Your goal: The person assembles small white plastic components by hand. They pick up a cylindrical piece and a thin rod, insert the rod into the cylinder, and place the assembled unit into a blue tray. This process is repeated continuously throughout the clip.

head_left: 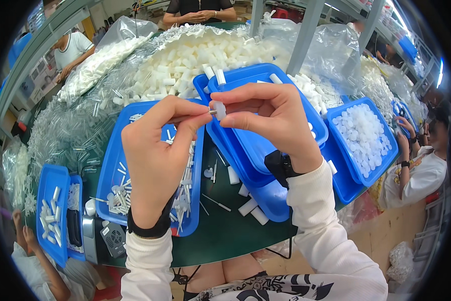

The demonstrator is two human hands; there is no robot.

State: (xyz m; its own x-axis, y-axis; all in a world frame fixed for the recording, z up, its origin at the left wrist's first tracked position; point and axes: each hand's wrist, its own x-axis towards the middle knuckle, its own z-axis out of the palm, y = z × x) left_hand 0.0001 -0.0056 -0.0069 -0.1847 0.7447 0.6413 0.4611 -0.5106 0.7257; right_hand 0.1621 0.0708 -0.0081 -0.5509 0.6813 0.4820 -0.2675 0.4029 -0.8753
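My left hand (152,150) and my right hand (278,113) meet in front of me above the blue trays. Between the right thumb and forefinger is a small translucent white cap (220,109). The left thumb and forefinger pinch a short thin rod (213,112) with a metallic look, whose end touches the cap. Most of that rod is hidden by the fingertips. Below the left hand lies a blue tray (197,205) holding thin white rods with round caps. Under the right hand are stacked blue trays (255,150).
At the right, a blue tray (333,120) holds many translucent round caps (363,135). White foam cylinders (180,62) are heaped at the back. Loose rods and cylinders (248,206) lie on the green table (220,241). A grey post (308,37) rises behind. Other people sit around the table.
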